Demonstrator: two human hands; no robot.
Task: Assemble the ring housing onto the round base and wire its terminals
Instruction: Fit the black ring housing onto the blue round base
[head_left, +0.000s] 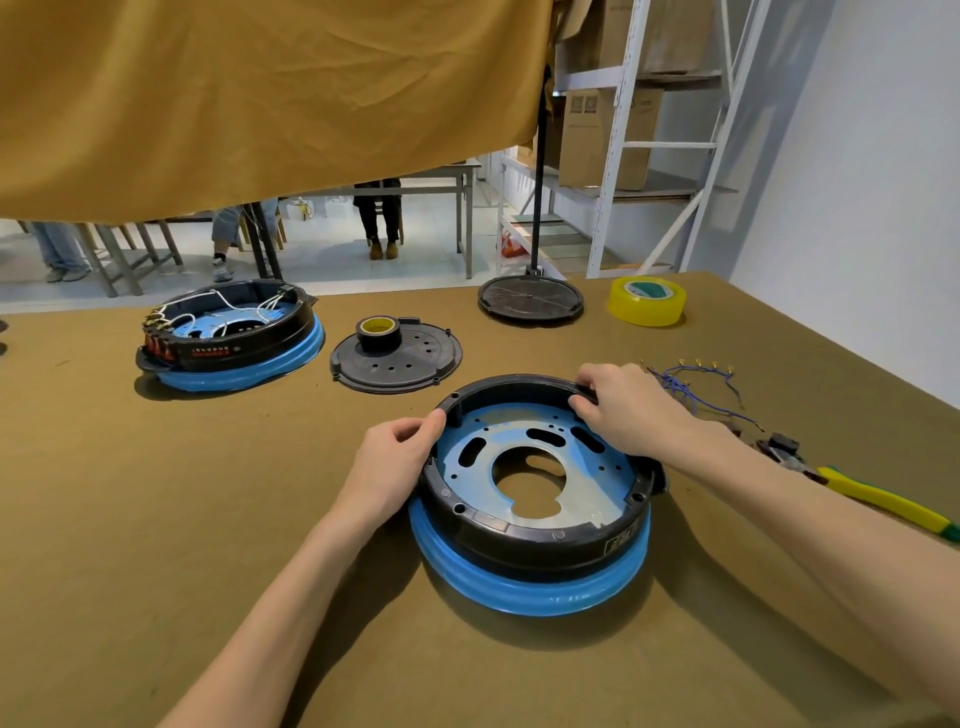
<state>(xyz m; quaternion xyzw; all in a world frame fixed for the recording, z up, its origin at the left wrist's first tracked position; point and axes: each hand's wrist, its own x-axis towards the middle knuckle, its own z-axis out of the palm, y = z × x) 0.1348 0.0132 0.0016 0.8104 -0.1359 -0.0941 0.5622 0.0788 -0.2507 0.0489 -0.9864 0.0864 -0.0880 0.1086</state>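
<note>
The black ring housing (540, 525) sits on top of the round base (524, 587) in the near middle of the tabletop (156, 493), between the two hands. The left hand (395, 457) grips the housing's left rim, thumb and fingers curled over the edge. The right hand (623, 405) holds the far right rim, its fingertips hooked over the top and down inside the wall.

The housing is a matte black plastic hoop with small screw bosses round its upper edge and a pale label on its near wall. The base is a disc with a glossy blue, rounded lip that bulges out beneath the housing; its flat inner plate is light blue, pierced by a large irregular central opening, oblong slots and small holes.

To the right of the right hand lies a bundle of thin blue wires (696, 389) with small metal terminals, and nearer the edge a yellow-handled tool (883, 501). At far left stands a second, wired assembly (228, 332). Between them a flat black perforated cover (397, 358) carries a roll of black tape (378, 332). A roll of translucent yellow tape (647, 301) rests at the far right. The tabletop is covered in olive-brown cloth.
</note>
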